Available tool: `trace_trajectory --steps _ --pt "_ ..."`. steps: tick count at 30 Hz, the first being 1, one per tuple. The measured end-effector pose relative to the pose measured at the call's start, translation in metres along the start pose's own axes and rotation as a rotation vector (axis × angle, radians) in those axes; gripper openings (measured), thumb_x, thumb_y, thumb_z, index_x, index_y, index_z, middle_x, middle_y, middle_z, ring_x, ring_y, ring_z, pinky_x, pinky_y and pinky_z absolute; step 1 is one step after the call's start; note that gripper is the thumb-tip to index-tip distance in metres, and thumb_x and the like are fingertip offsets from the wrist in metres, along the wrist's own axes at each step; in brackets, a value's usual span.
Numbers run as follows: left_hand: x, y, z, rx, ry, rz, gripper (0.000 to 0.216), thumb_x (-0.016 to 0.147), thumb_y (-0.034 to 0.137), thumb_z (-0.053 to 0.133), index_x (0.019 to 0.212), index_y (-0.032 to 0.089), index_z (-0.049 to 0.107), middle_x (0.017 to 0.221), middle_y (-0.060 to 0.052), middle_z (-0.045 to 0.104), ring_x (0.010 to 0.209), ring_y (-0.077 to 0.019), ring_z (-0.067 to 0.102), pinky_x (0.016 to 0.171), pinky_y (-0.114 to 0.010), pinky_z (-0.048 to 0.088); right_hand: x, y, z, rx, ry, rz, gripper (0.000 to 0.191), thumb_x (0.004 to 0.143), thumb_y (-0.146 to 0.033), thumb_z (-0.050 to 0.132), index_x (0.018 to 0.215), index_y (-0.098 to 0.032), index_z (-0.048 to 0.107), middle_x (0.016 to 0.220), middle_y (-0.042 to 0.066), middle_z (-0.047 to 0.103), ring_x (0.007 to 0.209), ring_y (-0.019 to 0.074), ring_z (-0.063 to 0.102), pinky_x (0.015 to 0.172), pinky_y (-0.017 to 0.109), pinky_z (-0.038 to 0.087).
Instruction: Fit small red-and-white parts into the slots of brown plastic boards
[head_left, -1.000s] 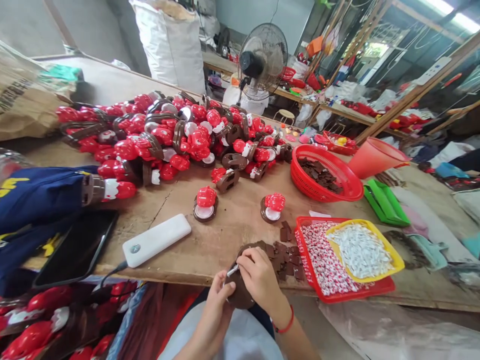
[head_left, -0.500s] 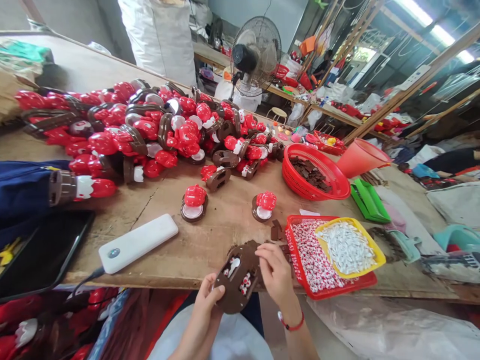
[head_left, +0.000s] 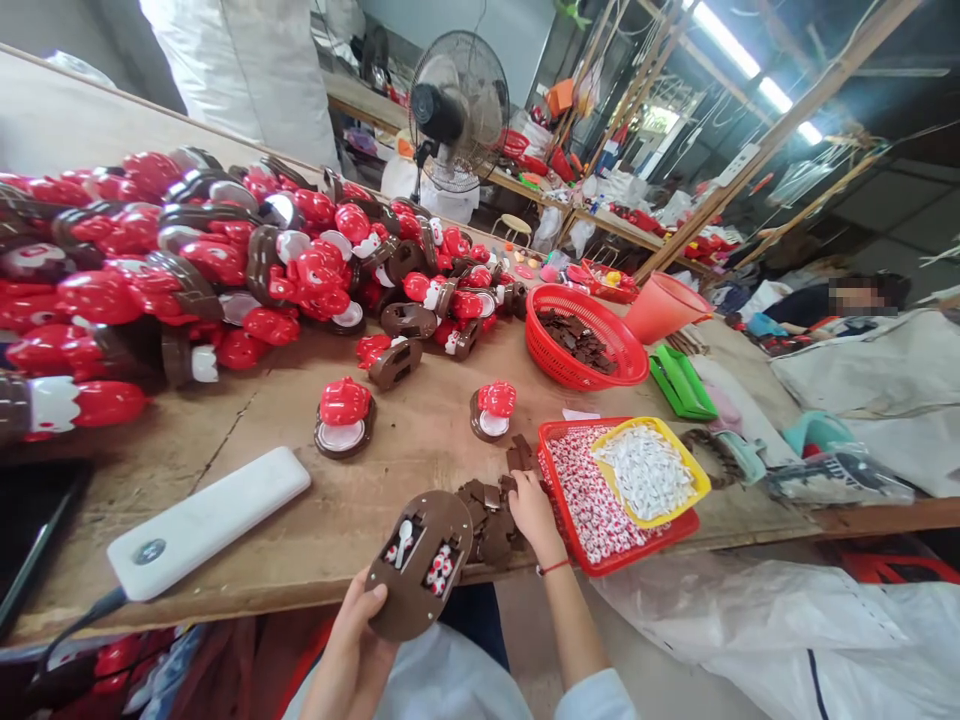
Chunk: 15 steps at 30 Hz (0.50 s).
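My left hand [head_left: 352,650] grips the lower edge of a brown oval plastic base [head_left: 420,565] held near the table's front edge. Its two recesses hold a small white piece and some red-and-white pieces. My right hand [head_left: 534,510] reaches forward onto a heap of small brown square lids [head_left: 487,515] on the table, fingers curled down over them. Just right of that hand stands a red tray [head_left: 570,520] of red-and-white pieces with a yellow tray [head_left: 697,490] of white pieces resting in it.
A big pile of red and brown mushroom toys [head_left: 225,260] covers the left of the wooden table [head_left: 420,440]. Two finished toys [head_left: 343,415] stand alone mid-table. A white power bank [head_left: 202,520], a red basket [head_left: 622,375] of brown parts, a green tray [head_left: 682,385], a fan [head_left: 457,110].
My right hand left the brown base and moved forward to the heap of brown lids. The left hand keeps the base, now face up. The view swung right.
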<state>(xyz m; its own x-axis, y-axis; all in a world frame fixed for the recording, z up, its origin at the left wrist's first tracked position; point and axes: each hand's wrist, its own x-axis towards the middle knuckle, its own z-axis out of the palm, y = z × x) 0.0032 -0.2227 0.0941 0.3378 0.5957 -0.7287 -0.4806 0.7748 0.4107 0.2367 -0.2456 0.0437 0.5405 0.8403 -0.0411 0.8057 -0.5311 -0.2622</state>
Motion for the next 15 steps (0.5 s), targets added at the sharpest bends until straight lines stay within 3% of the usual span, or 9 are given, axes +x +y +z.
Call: trace_trajectory --steps 4,8,10,15 --pt "-0.001 -0.002 0.0 -0.003 -0.019 -0.004 0.037 0.048 0.023 0.069 0.083 0.021 0.058 0.08 -0.002 0.068 0.071 -0.0193 0.061 0.062 -0.028 0.049 0.005 0.002 -0.003 0.013 -0.066 -0.036 0.028 0.07 -0.01 0.046 0.095 -0.017 0.056 0.089 0.006 0.055 0.077 0.0147 0.057 0.066 0.022 0.042" --pt "-0.001 -0.009 -0.001 0.008 -0.045 0.038 0.034 0.051 0.023 0.068 0.083 0.021 0.056 0.077 -0.001 0.066 0.066 -0.0162 0.06 0.056 -0.024 0.047 0.005 0.0 -0.011 0.018 -0.101 -0.091 0.018 0.072 -0.014 0.045 0.081 -0.017 0.06 0.081 0.006 0.054 0.074 0.0154 0.056 0.066 0.023 0.041" --pt "-0.002 -0.013 -0.002 0.006 -0.067 0.044 0.031 0.052 0.023 0.067 0.081 0.02 0.056 0.073 0.0 0.065 0.066 -0.0156 0.059 0.056 -0.023 0.045 0.002 -0.003 -0.016 0.081 -0.059 -0.108 0.018 0.075 -0.017 0.042 0.078 -0.015 0.06 0.081 0.007 0.055 0.076 0.0162 0.055 0.069 0.024 0.041" --pt "-0.008 -0.021 -0.004 -0.019 -0.106 0.056 0.023 0.057 0.023 0.064 0.078 0.021 0.054 0.067 0.003 0.061 0.066 -0.0132 0.057 0.054 -0.021 0.043 -0.023 -0.016 -0.031 0.485 0.141 -0.163 0.024 0.078 -0.029 0.04 0.085 -0.016 0.058 0.081 0.005 0.061 0.074 0.0143 0.057 0.068 0.023 0.043"
